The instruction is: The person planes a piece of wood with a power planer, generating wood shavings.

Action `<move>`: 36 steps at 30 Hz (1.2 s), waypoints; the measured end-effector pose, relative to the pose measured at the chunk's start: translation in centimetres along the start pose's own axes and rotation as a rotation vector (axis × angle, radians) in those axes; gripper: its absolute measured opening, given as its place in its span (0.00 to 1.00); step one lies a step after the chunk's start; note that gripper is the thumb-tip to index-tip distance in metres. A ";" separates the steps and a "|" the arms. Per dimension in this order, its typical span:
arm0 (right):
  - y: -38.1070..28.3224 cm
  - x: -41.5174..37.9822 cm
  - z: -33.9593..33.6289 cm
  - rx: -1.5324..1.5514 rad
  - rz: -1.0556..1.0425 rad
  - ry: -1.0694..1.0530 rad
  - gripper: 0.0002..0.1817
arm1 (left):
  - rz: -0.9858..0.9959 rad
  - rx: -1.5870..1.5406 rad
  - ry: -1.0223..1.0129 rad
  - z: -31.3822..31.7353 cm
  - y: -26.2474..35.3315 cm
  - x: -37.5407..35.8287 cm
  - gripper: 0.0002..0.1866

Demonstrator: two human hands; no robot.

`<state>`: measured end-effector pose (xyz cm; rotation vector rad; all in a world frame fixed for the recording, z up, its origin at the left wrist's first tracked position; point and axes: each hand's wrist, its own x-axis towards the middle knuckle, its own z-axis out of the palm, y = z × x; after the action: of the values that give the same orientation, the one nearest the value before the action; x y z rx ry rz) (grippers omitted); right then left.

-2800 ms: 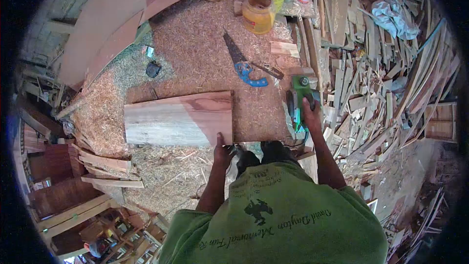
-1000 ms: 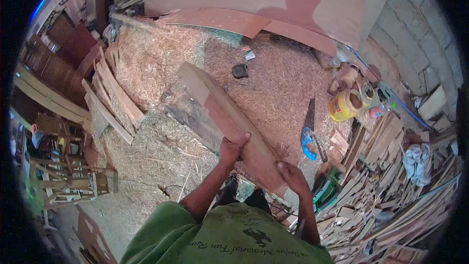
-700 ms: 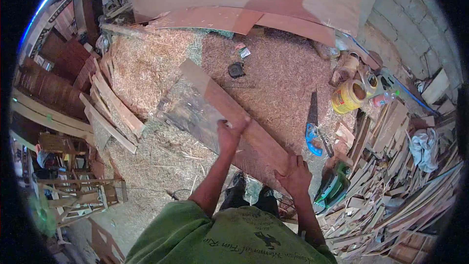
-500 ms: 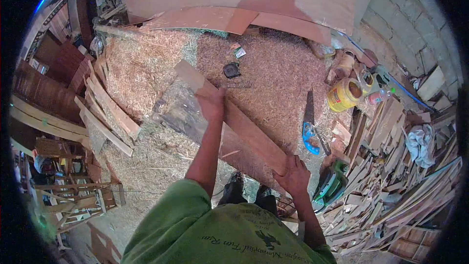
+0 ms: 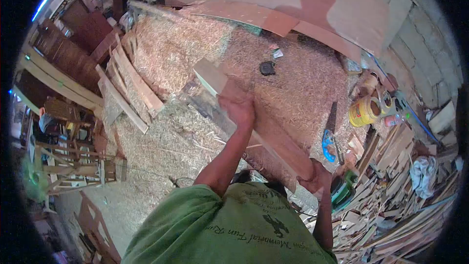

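Note:
I hold a long reddish wooden board (image 5: 273,134) tilted on edge over a workbench (image 5: 303,83) covered in shavings. My left hand (image 5: 238,106) grips the board's upper edge toward its pale far end. My right hand (image 5: 317,178) clasps the near end, close to my body. The board runs diagonally from upper left to lower right. My green shirt hides the bench's front edge.
A blue-handled handsaw (image 5: 330,137) lies right of the board. A green electric planer (image 5: 344,190) sits by my right hand. Yellow tubs (image 5: 365,111) stand further right, a black tape measure (image 5: 266,68) behind. Offcuts (image 5: 405,190) pile at right; planks (image 5: 129,88) lean at left.
My left hand stays on the board's upper edge near its far end. My right hand keeps the near end, which has come lower toward my body. The view has shifted.

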<state>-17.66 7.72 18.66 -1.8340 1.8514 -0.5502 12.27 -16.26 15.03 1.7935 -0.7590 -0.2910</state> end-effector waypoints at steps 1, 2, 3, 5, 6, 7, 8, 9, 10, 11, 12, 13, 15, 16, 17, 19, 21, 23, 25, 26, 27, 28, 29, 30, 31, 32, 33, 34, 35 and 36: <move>-0.3 0.2 0.3 0.005 -0.017 -0.017 0.46 | -0.015 0.031 0.015 -0.5 -0.4 0.4 0.65; -1.5 0.5 0.2 0.011 -0.033 -0.035 0.47 | -0.037 0.035 -0.022 -0.8 -1.4 1.0 0.65; -3.0 0.7 0.2 -0.053 -0.022 -0.080 0.47 | -0.057 0.043 -0.065 -1.2 -2.7 1.8 0.64; -4.5 2.1 0.4 -0.160 -0.019 -0.128 0.48 | -0.048 0.061 -0.100 -1.4 -4.6 3.5 0.61; -4.1 2.3 1.2 -0.201 -0.016 -0.138 0.49 | -0.021 0.076 -0.102 -1.0 -5.2 4.4 0.58; -3.7 2.1 1.6 -0.240 0.001 -0.146 0.49 | 0.010 0.092 -0.118 -0.7 -5.8 4.9 0.55; -4.1 2.5 1.5 -0.227 -0.004 -0.162 0.51 | -0.037 0.187 -0.198 -1.9 -3.5 4.8 0.53; -4.4 2.8 1.5 -0.217 -0.004 -0.175 0.52 | 0.064 0.314 -0.287 -2.0 -4.0 5.6 0.49; -4.3 3.0 1.4 -0.197 -0.018 -0.157 0.52 | 0.176 0.431 -0.364 -1.9 -4.5 6.4 0.46; -4.0 2.6 1.4 -0.180 -0.036 -0.139 0.52 | 0.337 0.576 -0.419 -1.2 -5.8 7.0 0.43; -3.9 1.5 0.8 -0.099 -0.037 -0.080 0.51 | 0.510 0.711 -0.450 -0.5 -7.2 7.7 0.41; -4.2 0.8 -0.1 -0.023 -0.054 -0.018 0.49 | 0.459 0.711 -0.456 0.3 -7.9 8.9 0.42; -2.3 -1.4 -1.6 0.042 -0.014 0.174 0.46 | 0.316 0.532 -0.439 1.8 -10.3 10.8 0.45; -0.2 -3.6 -2.0 0.029 0.054 0.298 0.45 | 0.235 0.347 -0.405 2.6 -12.1 11.4 0.48; 1.9 -6.1 -2.6 0.018 0.121 0.423 0.43 | 0.237 0.128 -0.335 2.6 -12.9 10.9 0.50; 6.3 -10.9 -4.9 -0.188 0.265 0.685 0.41 | 0.153 -0.100 -0.253 1.4 -11.2 8.0 0.54; 12.0 -15.9 -5.8 -0.170 0.456 0.835 0.39 | -0.023 -0.125 -0.214 -1.5 -5.3 3.2 0.58; 16.5 -19.1 -5.0 -0.019 0.694 0.867 0.39 | -0.135 -0.098 -0.173 -1.3 -5.9 -0.1 0.60; 20.5 -20.8 -3.2 0.203 0.722 0.687 0.35 | -0.199 -0.098 -0.207 -0.3 -8.9 -4.0 0.62; 21.8 -20.5 -2.5 0.397 0.697 0.618 0.34 | -0.209 -0.135 -0.230 -0.5 -9.6 -6.5 0.64; 22.7 -19.9 -2.4 0.588 0.663 0.532 0.33 | -0.177 -0.262 -0.249 -1.3 -8.5 -9.4 0.64; 21.2 -19.0 -3.0 0.633 0.649 0.539 0.30 | -0.149 -0.391 -0.272 -2.1 -7.2 -12.4 0.64; 21.5 -18.1 -2.7 0.654 0.601 0.572 0.28 | -0.250 -0.121 -0.329 -4.4 -3.2 -14.8 0.66; 21.6 -17.1 -2.5 0.674 0.552 0.603 0.26 | -0.053 -0.292 -0.233 -3.5 -4.5 -16.2 0.70; 23.0 -16.7 -2.5 0.766 0.596 0.532 0.25 | -0.140 0.009 -0.206 -4.8 -0.6 -17.3 0.72; 23.7 -16.4 -2.4 0.823 0.625 0.527 0.25 | -0.125 0.114 -0.159 -4.2 -0.2 -18.0 0.73; 24.1 -16.1 -2.4 0.876 0.658 0.524 0.25 | -0.117 0.217 -0.117 -3.5 -0.3 -18.3 0.75; 24.5 -15.5 -2.2 0.805 0.560 0.580 0.25 | -0.091 0.174 -0.104 -3.0 -1.1 -18.3 0.75; 24.8 -14.7 -2.0 0.737 0.458 0.639 0.26 | -0.061 0.130 -0.091 -2.4 -2.1 -18.2 0.75; 24.3 -14.4 -3.1 0.773 0.337 0.564 0.28 | -0.030 0.088 -0.079 -2.0 -2.4 -18.0 0.75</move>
<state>-39.24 22.51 7.62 -0.8839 1.8225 -1.5041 0.47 -3.04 10.50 1.8868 -0.8120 -0.3555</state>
